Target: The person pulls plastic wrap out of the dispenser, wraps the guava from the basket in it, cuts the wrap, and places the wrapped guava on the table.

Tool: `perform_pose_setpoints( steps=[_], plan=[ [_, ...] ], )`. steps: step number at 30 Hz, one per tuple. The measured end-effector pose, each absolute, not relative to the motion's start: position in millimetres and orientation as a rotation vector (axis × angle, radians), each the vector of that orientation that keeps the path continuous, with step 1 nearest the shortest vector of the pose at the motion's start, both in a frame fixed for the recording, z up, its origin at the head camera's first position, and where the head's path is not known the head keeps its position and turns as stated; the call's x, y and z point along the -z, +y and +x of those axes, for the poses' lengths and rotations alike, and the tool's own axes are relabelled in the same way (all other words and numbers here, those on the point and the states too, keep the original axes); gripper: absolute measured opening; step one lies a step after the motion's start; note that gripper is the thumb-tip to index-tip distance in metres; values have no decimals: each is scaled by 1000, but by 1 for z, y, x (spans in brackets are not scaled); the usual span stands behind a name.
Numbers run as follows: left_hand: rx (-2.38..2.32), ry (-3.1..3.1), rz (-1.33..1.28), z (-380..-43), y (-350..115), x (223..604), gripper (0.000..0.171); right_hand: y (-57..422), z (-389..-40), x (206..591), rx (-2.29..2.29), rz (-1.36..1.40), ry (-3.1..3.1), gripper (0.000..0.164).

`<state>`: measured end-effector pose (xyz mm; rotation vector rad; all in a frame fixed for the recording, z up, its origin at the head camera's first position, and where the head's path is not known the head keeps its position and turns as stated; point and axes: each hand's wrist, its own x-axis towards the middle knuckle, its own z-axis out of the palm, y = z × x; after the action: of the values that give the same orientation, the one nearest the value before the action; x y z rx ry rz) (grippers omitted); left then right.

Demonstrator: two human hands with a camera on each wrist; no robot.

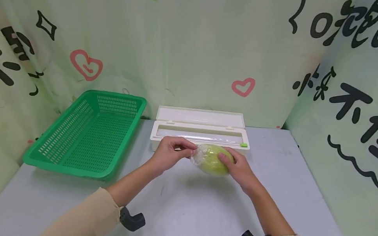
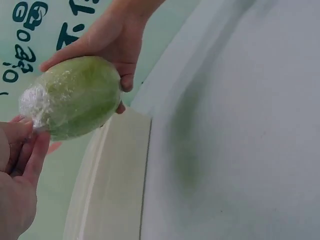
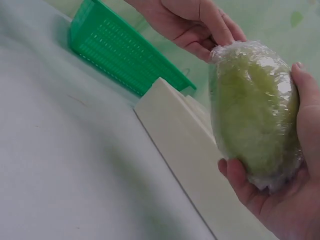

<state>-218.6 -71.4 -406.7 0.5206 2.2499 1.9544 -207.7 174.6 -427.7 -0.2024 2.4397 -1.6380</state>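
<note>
A pale green oval melon [image 1: 214, 161], wrapped in clear cling film, is held up above the table. My right hand [image 1: 241, 169] grips its right end, with the thumb on the near side and fingertips curling under it in the right wrist view. At the other end the cling film [image 2: 36, 106] is bunched and wrinkled. There my left hand [image 1: 171, 153] pinches the film between thumb and fingers. Just behind both hands stands a white cling film dispenser [image 1: 201, 129] with its lid raised and a film roll inside.
On the left of the table [image 1: 180, 219] sits a green plastic basket [image 1: 92, 141] with nothing in it. A green slider [image 1: 244, 145] is at the right of the dispenser's front edge. Printed curtains [image 1: 196, 56] enclose the table's back and sides.
</note>
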Motion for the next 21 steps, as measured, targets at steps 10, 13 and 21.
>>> perform_pose_setpoints(
  steps=[10,13,21],
  plan=[
    [-1830,2333,1017,-216,-74,405,40,178,-209,423,1775,-96,2296,58],
    [-1795,2376,1088,-215,-73,406,36,178,-208,423,1778,-84,2275,59],
    [-1823,2330,1024,-213,-71,409,18,180,-207,426,1705,-123,2248,62]
  ],
)
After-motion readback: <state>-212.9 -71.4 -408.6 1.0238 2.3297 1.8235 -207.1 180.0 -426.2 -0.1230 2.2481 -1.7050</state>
